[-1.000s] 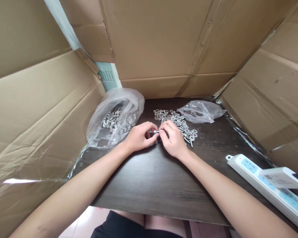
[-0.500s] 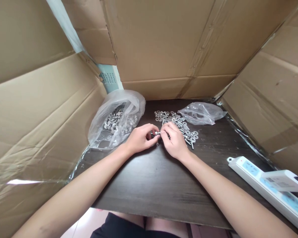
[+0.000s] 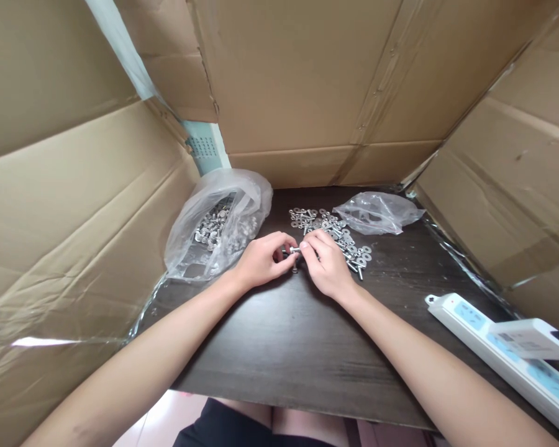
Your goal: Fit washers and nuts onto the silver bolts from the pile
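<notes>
A small silver bolt (image 3: 295,250) lies sideways between my two hands, just above the dark table. My left hand (image 3: 263,261) is closed, its thumb and forefinger curled around the bolt's left end. My right hand (image 3: 325,264) pinches the other end between thumb and fingers, which hide part of it. Whether a nut or washer sits on the shank is too small to tell. Just below the fingertips another small bolt (image 3: 295,269) shows on the table. Behind my right hand spreads a loose pile of bolts, washers and nuts (image 3: 340,233).
At the left, an open clear plastic bag (image 3: 256,186) holds many small metal parts. A flattened plastic bag (image 3: 382,214) lies at the back right. A white power strip (image 3: 451,307) with a plugged-in adapter (image 3: 535,341) runs along the right. Cardboard walls (image 3: 307,81) enclose the table.
My left thumb has shifted slightly left, so a little more of the bolt and of the one beneath it shows. My right hand stays nearly in place.
</notes>
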Available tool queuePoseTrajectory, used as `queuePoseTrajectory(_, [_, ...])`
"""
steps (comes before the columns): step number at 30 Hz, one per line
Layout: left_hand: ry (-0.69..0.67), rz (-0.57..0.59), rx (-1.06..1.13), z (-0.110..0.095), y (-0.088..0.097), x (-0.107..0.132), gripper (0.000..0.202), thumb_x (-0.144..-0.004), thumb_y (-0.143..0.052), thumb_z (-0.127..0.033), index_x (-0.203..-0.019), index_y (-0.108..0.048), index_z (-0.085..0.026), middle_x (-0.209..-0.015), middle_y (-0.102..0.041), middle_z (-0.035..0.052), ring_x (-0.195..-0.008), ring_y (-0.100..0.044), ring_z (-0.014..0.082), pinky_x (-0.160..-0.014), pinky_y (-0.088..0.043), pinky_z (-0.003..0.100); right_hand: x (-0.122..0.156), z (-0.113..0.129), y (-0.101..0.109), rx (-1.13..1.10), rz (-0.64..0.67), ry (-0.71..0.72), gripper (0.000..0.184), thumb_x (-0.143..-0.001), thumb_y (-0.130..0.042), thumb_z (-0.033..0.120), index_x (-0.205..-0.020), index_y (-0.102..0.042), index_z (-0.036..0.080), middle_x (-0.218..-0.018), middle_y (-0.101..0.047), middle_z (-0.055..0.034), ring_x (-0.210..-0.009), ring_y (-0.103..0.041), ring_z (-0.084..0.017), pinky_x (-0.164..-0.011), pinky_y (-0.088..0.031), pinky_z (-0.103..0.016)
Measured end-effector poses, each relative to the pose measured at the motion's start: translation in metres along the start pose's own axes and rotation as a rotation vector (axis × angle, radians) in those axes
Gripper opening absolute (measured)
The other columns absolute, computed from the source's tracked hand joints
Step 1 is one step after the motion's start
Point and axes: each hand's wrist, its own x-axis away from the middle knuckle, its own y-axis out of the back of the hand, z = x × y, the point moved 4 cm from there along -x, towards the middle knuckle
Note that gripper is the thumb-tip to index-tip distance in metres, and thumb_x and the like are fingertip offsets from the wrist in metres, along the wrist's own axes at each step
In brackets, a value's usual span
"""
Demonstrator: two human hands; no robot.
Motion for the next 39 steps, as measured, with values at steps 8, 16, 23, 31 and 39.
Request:
queuePoseTrajectory(8, [0.004,-0.003,-0.015,0.0003,0.0007,-0.0003,0.011,-0.094,-0.065,-0.027,-0.103,-0.066,-0.019,-0.09,-0.068,0.0014,-0.064,-0.061,0.0114,-0.064,-0.049,0.025,0.0001,0.0007,0.0018,-0.032,0.024,0.013,0.013,-0.095,-0.047,0.017,-0.089,-0.057,0.022,-0.098,-0.063,-0.008,-0.095,-0.061,-0.025,-0.087,-0.049,-0.042])
queuePoseTrajectory(16, [0.014,-0.001,-0.017,0.0005,0.0003,0.0001,0.012,-0.094,-0.065,-0.028,-0.103,-0.066,-0.019,-0.091,-0.069,0.0022,-0.065,-0.062,0.0118,-0.063,-0.049,0.025,0.001,-0.0013,-0.0002,-0.022,0.011,0.017,0.012,-0.094,-0.049,0.019,-0.087,-0.057,0.023,-0.098,-0.063,-0.008,-0.095,-0.061,-0.025,-0.087,-0.05,-0.043])
queuePoseTrajectory(23, [0.005,-0.002,-0.009,0.0,0.0008,-0.0003,0.011,-0.094,-0.065,-0.026,-0.103,-0.066,-0.019,-0.09,-0.068,0.0015,-0.065,-0.062,0.0115,-0.064,-0.049,0.025,0.0008,0.0002,0.0005,-0.023,0.012,0.019,0.009,-0.094,-0.05,0.019,-0.089,-0.058,0.022,-0.099,-0.063,-0.0081,-0.095,-0.061,-0.025,-0.085,-0.05,-0.042])
queuePoseTrajectory(31, [0.012,0.003,-0.016,-0.0003,0.0007,-0.0004,0.011,-0.094,-0.066,-0.025,-0.102,-0.066,-0.019,-0.091,-0.068,0.0013,-0.065,-0.061,0.0114,-0.064,-0.048,0.024,0.0006,0.0045,0.003,-0.042,-0.007,0.037,0.009,-0.092,-0.051,0.016,-0.091,-0.058,0.021,-0.099,-0.061,-0.008,-0.094,-0.061,-0.025,-0.085,-0.051,-0.041])
queuePoseTrajectory(39, [0.025,-0.01,-0.04,0.0007,0.0006,0.0002,0.009,-0.093,-0.066,-0.025,-0.1,-0.066,-0.019,-0.091,-0.068,0.0006,-0.064,-0.061,0.0106,-0.064,-0.046,0.024,0.0,0.0073,0.0054,-0.05,-0.057,0.092,0.014,-0.087,-0.052,0.012,-0.093,-0.061,0.021,-0.098,-0.062,-0.0075,-0.092,-0.061,-0.023,-0.082,-0.053,-0.039])
